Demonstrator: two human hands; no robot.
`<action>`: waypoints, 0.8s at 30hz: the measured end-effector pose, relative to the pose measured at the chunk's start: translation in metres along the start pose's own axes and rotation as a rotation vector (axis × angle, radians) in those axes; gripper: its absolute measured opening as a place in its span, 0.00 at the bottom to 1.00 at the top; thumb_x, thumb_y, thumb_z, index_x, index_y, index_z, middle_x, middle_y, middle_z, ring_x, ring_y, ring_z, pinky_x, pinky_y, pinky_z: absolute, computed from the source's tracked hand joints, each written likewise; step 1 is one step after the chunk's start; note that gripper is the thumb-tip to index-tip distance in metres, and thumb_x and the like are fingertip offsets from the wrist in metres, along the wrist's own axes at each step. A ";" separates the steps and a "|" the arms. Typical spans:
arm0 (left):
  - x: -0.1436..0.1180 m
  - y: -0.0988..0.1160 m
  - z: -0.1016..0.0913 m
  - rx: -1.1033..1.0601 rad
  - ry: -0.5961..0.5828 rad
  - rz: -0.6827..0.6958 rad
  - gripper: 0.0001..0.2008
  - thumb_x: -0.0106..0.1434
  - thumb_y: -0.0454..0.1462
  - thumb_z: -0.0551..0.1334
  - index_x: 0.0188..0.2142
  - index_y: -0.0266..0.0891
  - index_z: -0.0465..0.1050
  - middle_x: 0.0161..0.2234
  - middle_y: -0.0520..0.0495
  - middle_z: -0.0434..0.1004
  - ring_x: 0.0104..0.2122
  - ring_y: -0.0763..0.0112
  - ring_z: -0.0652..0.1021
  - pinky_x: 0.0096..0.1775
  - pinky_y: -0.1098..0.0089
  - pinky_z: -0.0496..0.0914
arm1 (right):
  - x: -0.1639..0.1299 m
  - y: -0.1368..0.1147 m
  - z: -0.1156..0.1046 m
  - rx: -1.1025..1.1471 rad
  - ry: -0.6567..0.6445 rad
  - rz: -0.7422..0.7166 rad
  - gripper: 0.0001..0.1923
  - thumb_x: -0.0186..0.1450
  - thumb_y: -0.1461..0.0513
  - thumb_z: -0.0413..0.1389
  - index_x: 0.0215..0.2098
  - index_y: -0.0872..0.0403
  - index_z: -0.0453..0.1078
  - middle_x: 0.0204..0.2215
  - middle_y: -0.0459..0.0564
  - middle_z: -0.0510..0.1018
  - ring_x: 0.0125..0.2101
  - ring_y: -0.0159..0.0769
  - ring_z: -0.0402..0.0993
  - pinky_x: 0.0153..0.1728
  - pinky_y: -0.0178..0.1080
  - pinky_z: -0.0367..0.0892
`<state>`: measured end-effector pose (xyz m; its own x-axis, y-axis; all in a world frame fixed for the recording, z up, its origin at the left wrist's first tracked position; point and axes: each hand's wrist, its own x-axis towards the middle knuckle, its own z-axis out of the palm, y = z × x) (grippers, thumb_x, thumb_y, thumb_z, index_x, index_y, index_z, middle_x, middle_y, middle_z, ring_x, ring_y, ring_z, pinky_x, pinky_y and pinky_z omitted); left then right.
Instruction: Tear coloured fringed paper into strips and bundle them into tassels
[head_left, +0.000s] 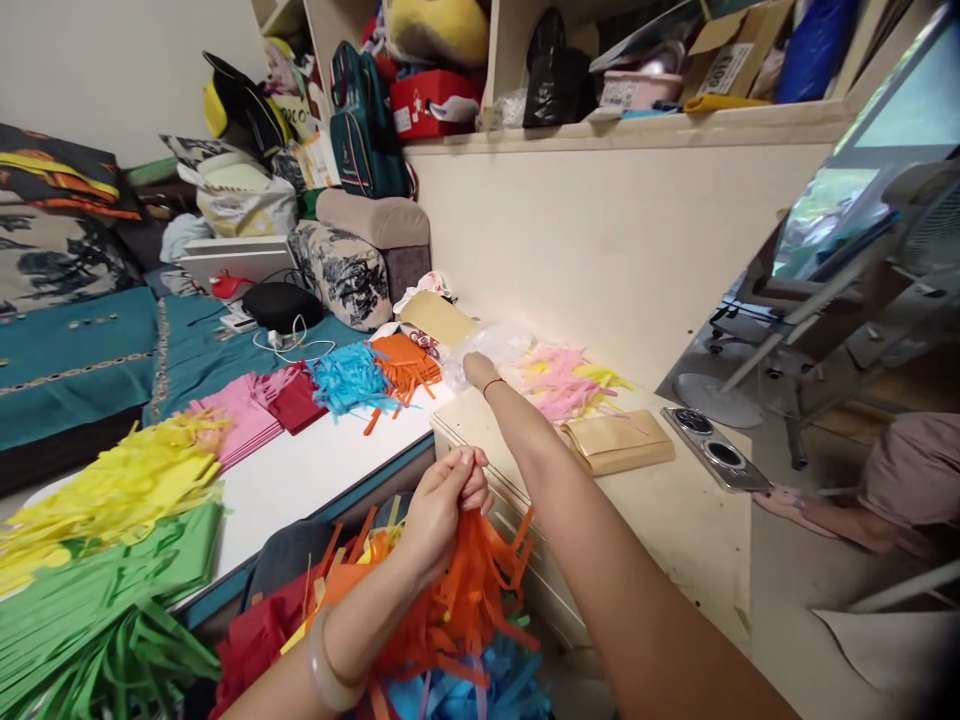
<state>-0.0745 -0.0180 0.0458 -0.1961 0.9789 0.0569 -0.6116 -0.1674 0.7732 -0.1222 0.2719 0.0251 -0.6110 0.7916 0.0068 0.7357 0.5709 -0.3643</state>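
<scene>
My left hand (450, 500) is closed in a pinch on the gathered top of an orange paper tassel (472, 580), whose cut strips hang down over my lap. Stretched out to the far side of the cabinet top, my right hand (478, 370) touches a clear plastic bag (495, 345). Its fingers look curled, but their tips are hidden. Beside that hand lies a pile of pink fringed paper (559, 385) with yellow strips (604, 377). Below the left forearm are blue fringed paper (480, 685) and red paper (259, 635).
Green fringed paper (135, 580), yellow fringed paper (120, 490), pink sheets (244, 420), blue fringe (349, 378) and orange fringe (405, 362) line the white board (277, 495). A brown paper packet (619, 442) and a metal two-ring plate (712, 450) lie right. Another person's leg (911, 470) shows at right.
</scene>
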 end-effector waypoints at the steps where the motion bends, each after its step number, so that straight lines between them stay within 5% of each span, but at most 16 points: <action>1: -0.001 0.000 0.000 0.004 -0.012 -0.005 0.13 0.60 0.44 0.63 0.29 0.36 0.65 0.18 0.60 0.48 0.17 0.82 0.52 0.22 0.77 0.55 | -0.001 0.001 0.000 0.013 0.013 0.007 0.18 0.66 0.58 0.55 0.51 0.60 0.66 0.48 0.56 0.71 0.45 0.40 0.71 0.46 0.46 0.69; 9: 0.004 -0.002 -0.003 0.257 -0.035 0.073 0.16 0.62 0.49 0.59 0.34 0.37 0.65 0.19 0.60 0.52 0.18 0.80 0.56 0.24 0.75 0.58 | -0.042 -0.008 -0.039 0.283 0.209 -0.030 0.12 0.67 0.61 0.53 0.45 0.60 0.72 0.44 0.54 0.77 0.44 0.36 0.74 0.47 0.41 0.68; 14: 0.003 0.011 -0.016 0.625 0.048 0.332 0.16 0.66 0.47 0.54 0.31 0.37 0.66 0.20 0.56 0.57 0.22 0.76 0.62 0.27 0.73 0.58 | -0.145 -0.013 -0.068 0.529 0.155 -0.201 0.14 0.60 0.60 0.60 0.43 0.56 0.76 0.37 0.50 0.81 0.37 0.32 0.77 0.40 0.33 0.70; 16: -0.002 0.015 -0.014 0.777 0.052 0.393 0.14 0.68 0.45 0.51 0.31 0.38 0.65 0.20 0.56 0.58 0.22 0.76 0.62 0.27 0.73 0.58 | -0.200 -0.014 -0.075 0.784 0.047 -0.342 0.12 0.56 0.58 0.63 0.38 0.55 0.78 0.34 0.49 0.82 0.35 0.34 0.77 0.40 0.36 0.71; 19: -0.015 0.018 -0.001 0.968 0.001 0.462 0.13 0.69 0.42 0.50 0.32 0.39 0.65 0.22 0.55 0.60 0.23 0.75 0.63 0.28 0.73 0.58 | -0.265 -0.017 -0.082 0.967 0.067 -0.404 0.07 0.54 0.60 0.64 0.32 0.53 0.79 0.32 0.47 0.81 0.34 0.33 0.77 0.39 0.36 0.72; 24: -0.037 0.017 0.021 1.116 -0.062 0.590 0.11 0.69 0.38 0.49 0.32 0.38 0.65 0.24 0.54 0.63 0.25 0.76 0.65 0.30 0.74 0.59 | -0.306 -0.024 -0.087 0.991 0.198 -0.414 0.03 0.53 0.63 0.65 0.28 0.53 0.79 0.28 0.46 0.81 0.30 0.31 0.75 0.33 0.34 0.69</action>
<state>-0.0614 -0.0551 0.0706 -0.1633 0.7983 0.5797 0.5403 -0.4193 0.7296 0.0723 0.0353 0.1125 -0.6335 0.6503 0.4194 -0.1329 0.4425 -0.8869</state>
